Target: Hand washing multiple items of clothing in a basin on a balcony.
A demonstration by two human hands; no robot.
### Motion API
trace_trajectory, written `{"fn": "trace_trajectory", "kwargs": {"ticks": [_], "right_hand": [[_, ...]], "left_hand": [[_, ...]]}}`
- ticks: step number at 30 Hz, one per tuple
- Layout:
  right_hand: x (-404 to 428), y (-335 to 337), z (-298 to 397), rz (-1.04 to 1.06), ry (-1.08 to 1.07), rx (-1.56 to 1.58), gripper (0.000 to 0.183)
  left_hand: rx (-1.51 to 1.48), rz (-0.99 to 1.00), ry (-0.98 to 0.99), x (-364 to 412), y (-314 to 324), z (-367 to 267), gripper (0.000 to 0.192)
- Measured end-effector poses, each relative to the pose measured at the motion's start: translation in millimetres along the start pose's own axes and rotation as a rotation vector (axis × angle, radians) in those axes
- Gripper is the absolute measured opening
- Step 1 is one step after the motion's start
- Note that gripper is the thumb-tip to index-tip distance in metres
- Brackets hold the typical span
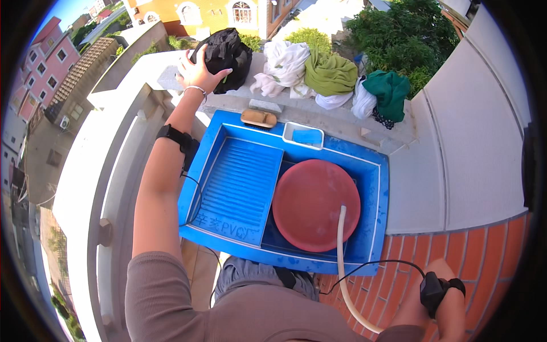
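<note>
My left hand (200,73) reaches out to the far ledge with its fingers spread. It overlaps the left side of a bundle of black cloth (228,60); whether it touches the cloth I cannot tell. My right hand is out of view; only the bent right arm shows at the lower right. Before me stands a blue plastic laundry sink (284,259) with a ribbed washboard (239,184) on its left. In its right well sits a round red plastic basin (314,201). A pale hose (340,248) hangs over the front rim, its end above the basin.
On the concrete ledge (290,110) lie white garments (286,64), an olive-green cloth (331,72) and a dark green cloth (388,92). A wooden scrub brush (259,117) and a white-rimmed tray (303,135) rest at the sink's back edge. Black cables hang from both arm straps.
</note>
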State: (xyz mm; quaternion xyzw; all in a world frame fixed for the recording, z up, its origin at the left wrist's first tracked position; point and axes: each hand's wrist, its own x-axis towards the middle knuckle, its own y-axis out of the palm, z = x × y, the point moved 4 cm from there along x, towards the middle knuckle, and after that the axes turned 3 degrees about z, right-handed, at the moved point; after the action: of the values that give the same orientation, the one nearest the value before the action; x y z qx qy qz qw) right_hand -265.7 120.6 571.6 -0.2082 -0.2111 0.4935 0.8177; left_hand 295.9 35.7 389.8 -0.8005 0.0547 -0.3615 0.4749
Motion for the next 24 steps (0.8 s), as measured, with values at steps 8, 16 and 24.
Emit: {"fn": "trace_trajectory", "kwargs": {"ticks": [8, 16, 24], "right_hand": [[2.7, -4.2, 2.3, -0.207, -0.096, -0.526, 0.022], [3.5, -15.4, -7.1, -0.122, 0.059, 0.008, 0.025], [-1.2, -8.9, -2.4, -0.110, -0.052, -0.049, 0.026]], "left_hand": [[0.024, 0.075, 0.033, 39.7, 31.2, 42.1, 0.054], [-0.850, -0.595, 0.193, 82.5, -45.8, 44.8, 0.037], [-1.728, 0.254, 0.358, 1.5, -169.9, -33.3, 0.019]]}}
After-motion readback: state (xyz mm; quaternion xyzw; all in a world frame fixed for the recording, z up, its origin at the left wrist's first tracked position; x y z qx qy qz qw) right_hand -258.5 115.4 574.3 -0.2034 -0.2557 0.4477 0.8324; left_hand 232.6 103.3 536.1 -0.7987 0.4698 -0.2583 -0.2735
